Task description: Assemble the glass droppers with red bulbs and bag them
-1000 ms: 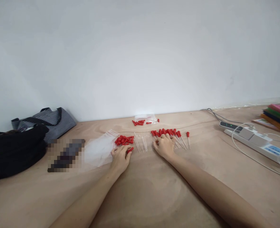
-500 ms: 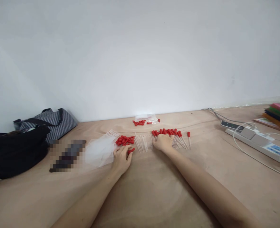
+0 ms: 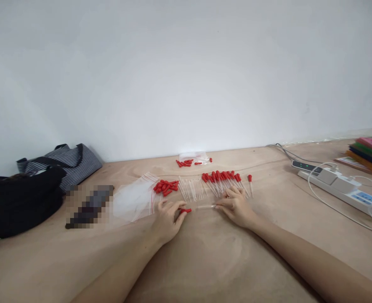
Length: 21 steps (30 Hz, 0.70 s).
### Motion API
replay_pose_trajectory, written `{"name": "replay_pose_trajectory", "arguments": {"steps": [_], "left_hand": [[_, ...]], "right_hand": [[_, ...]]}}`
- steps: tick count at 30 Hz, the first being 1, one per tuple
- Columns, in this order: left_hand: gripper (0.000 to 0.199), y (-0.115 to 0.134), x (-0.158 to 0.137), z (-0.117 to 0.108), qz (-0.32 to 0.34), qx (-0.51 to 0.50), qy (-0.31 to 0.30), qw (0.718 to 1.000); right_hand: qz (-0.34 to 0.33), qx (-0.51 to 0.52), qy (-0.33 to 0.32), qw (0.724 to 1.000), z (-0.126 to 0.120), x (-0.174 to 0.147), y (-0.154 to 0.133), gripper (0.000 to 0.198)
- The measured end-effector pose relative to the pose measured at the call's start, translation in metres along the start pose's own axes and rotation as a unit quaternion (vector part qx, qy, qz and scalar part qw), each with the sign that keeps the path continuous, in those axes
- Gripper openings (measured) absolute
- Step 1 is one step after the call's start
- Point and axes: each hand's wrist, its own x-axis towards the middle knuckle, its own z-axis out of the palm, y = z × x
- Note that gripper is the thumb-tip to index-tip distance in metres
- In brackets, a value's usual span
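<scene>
Between thumb and fingers my left hand (image 3: 169, 221) pinches a red rubber dropper bulb (image 3: 186, 210), its open end turned right. Facing it, my right hand (image 3: 236, 206) grips a clear dropper tube (image 3: 205, 206), which lies level and points left at the bulb with a gap between them. Behind my left hand is a pile of red bulbs (image 3: 165, 186). Loose clear tubes (image 3: 190, 188) lie in a row beyond both hands. Just past my right hand, several droppers with red bulbs fitted (image 3: 219, 176) lie side by side, and one more dropper (image 3: 250, 181) lies apart at their right.
Clear zip bags (image 3: 134, 198) lie left of the bulb pile. More bulbs (image 3: 185, 163) and a small bag (image 3: 192, 156) are near the wall. A white power strip (image 3: 340, 187) with cables stands right, beside coloured folders (image 3: 370, 153). A black bag (image 3: 31, 202) and a striped bag (image 3: 78, 166) sit left.
My right hand has come back from the fitted droppers toward me, now with a tube in its fingers. My left hand has moved right and nearer with its bulb.
</scene>
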Motion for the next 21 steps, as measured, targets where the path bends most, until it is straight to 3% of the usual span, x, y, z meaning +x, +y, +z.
{"name": "replay_pose_trajectory", "arguments": {"steps": [5,12,21], "left_hand": [[0.015,0.010,-0.002,-0.002,0.042,-0.012,-0.050,0.998],[0.024,0.011,0.000,0.002,0.011,0.012,-0.066,0.998],[0.012,0.018,0.002,0.007,-0.012,0.019,-0.039,0.999]], "right_hand": [[-0.024,0.002,-0.023,0.999,-0.006,-0.014,0.006,0.015],[-0.030,0.011,-0.063,0.998,-0.002,-0.004,-0.010,0.020],[-0.016,0.040,0.027,0.999,0.011,-0.001,-0.025,0.015]]}}
